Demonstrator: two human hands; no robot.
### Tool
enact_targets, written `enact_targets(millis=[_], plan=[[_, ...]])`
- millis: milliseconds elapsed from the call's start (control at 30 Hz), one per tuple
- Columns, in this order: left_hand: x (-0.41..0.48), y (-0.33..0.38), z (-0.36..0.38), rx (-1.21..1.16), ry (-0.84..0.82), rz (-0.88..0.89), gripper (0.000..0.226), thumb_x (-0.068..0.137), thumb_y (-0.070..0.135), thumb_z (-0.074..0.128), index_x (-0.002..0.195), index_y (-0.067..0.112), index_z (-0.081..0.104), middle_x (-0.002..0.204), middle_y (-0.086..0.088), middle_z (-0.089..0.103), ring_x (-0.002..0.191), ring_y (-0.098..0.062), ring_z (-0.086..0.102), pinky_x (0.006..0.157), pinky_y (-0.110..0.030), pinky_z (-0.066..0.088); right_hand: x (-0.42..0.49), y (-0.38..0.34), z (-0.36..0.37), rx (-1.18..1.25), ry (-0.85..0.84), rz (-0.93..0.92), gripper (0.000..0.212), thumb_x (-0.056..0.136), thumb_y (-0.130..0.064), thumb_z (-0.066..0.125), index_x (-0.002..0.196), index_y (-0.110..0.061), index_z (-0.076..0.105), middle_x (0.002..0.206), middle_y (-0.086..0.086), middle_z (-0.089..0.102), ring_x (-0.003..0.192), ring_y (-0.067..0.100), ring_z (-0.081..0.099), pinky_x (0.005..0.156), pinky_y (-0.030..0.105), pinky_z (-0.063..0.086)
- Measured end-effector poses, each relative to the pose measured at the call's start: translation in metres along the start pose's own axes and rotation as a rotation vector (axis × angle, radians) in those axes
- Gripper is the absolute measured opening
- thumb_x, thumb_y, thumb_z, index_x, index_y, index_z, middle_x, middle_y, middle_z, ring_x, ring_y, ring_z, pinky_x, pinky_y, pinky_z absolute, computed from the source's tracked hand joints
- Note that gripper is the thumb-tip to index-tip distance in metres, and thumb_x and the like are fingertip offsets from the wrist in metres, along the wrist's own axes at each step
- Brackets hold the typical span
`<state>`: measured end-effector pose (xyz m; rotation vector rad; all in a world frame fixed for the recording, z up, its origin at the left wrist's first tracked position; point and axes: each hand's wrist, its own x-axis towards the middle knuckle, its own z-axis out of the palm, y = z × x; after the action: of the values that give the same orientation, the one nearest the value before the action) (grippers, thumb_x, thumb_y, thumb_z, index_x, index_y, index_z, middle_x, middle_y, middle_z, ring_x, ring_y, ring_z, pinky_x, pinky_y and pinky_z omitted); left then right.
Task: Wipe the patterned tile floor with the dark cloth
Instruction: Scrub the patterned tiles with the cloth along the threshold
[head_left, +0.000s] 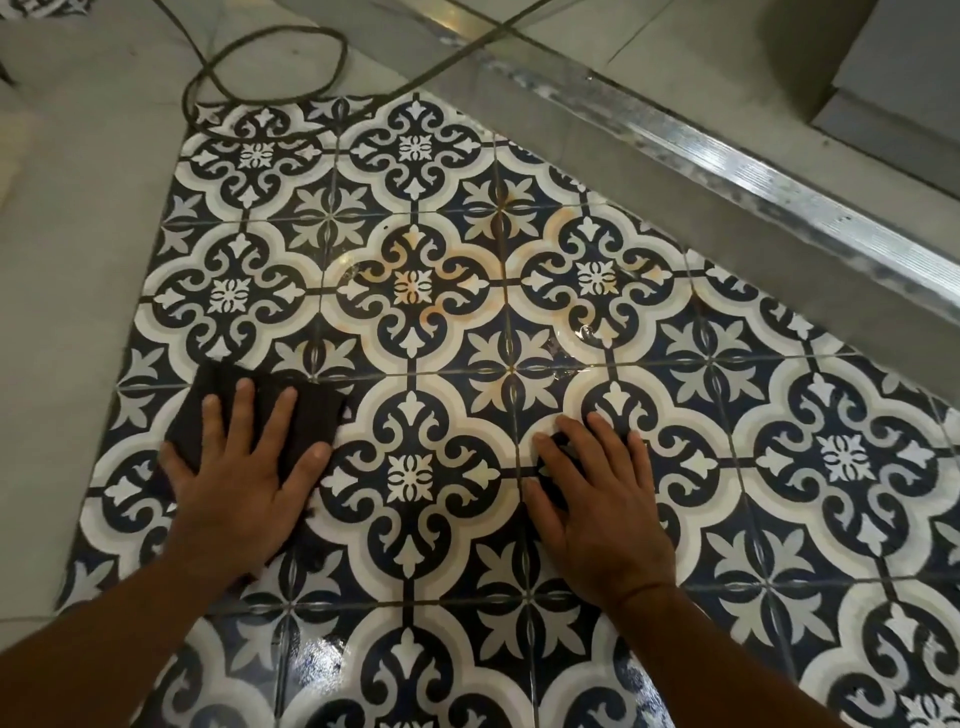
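A blue-and-white patterned tile floor (415, 291) fills most of the view, with orange-brown stains around its middle tiles and a wet sheen near the bottom. The dark cloth (311, 415) lies flat on the tiles at the left edge of the pattern. My left hand (244, 478) presses down on the cloth with fingers spread. My right hand (597, 499) rests flat on the bare tiles to the right, fingers apart, holding nothing.
Plain grey floor (78, 260) borders the pattern on the left. A dark cord (270, 62) loops across the top left. A metal door track (727, 171) on a grey sill runs diagonally along the upper right.
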<state>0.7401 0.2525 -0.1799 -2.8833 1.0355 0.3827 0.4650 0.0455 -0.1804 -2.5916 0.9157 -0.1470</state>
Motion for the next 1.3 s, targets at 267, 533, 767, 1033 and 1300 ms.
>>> enact_targets(millis=[267, 533, 767, 1033, 1300], plan=[[0.028, 0.026, -0.007, -0.054, 0.037, -0.098, 0.079, 0.084, 0.08, -0.002, 0.152, 0.039, -0.004, 0.164, -0.003, -0.008, 0.148, -0.031, -0.012, 0.108, -0.069, -0.009, 0.0, 0.0, 0.001, -0.017, -0.014, 0.001, 0.052, 0.097, -0.055, 0.034, 0.138, -0.027, 0.049, 0.151, 0.003, 0.041, 0.146, 0.024, 0.02, 0.117, 0.055, 0.011], [0.032, -0.021, -0.002, 0.064, 0.027, 0.138, 0.074, 0.086, 0.08, 0.005, 0.151, 0.046, -0.001, 0.16, 0.006, -0.013, 0.148, -0.022, -0.012, 0.111, -0.067, -0.005, 0.001, -0.001, 0.0, -0.013, -0.006, 0.008, 0.051, 0.098, -0.055, 0.034, 0.139, -0.027, 0.049, 0.151, 0.002, 0.041, 0.146, 0.022, 0.02, 0.117, 0.055, 0.012], [0.051, 0.034, -0.01, -0.066, 0.068, -0.038, 0.077, 0.087, 0.078, -0.001, 0.153, 0.038, 0.002, 0.164, -0.004, -0.003, 0.149, -0.03, -0.007, 0.109, -0.069, -0.006, 0.0, -0.002, 0.0, -0.019, -0.002, 0.008, 0.05, 0.097, -0.052, 0.038, 0.137, -0.026, 0.051, 0.15, 0.003, 0.042, 0.145, 0.024, 0.022, 0.117, 0.057, 0.014], [-0.009, 0.042, 0.005, 0.054, 0.032, 0.346, 0.067, 0.095, 0.07, 0.014, 0.154, 0.038, 0.012, 0.164, -0.001, 0.001, 0.149, -0.026, -0.004, 0.111, -0.07, 0.001, 0.001, -0.001, 0.0, -0.032, -0.009, 0.005, 0.049, 0.098, -0.052, 0.037, 0.138, -0.027, 0.049, 0.15, 0.002, 0.041, 0.146, 0.023, 0.02, 0.116, 0.056, 0.014], [0.026, 0.105, -0.007, -0.018, 0.048, 0.14, 0.073, 0.091, 0.073, -0.001, 0.153, 0.036, 0.001, 0.164, -0.005, -0.004, 0.148, -0.03, -0.01, 0.11, -0.069, -0.007, 0.0, -0.001, 0.002, -0.011, 0.004, -0.002, 0.047, 0.098, -0.052, 0.038, 0.137, -0.027, 0.05, 0.149, 0.003, 0.043, 0.146, 0.025, 0.022, 0.116, 0.058, 0.016]])
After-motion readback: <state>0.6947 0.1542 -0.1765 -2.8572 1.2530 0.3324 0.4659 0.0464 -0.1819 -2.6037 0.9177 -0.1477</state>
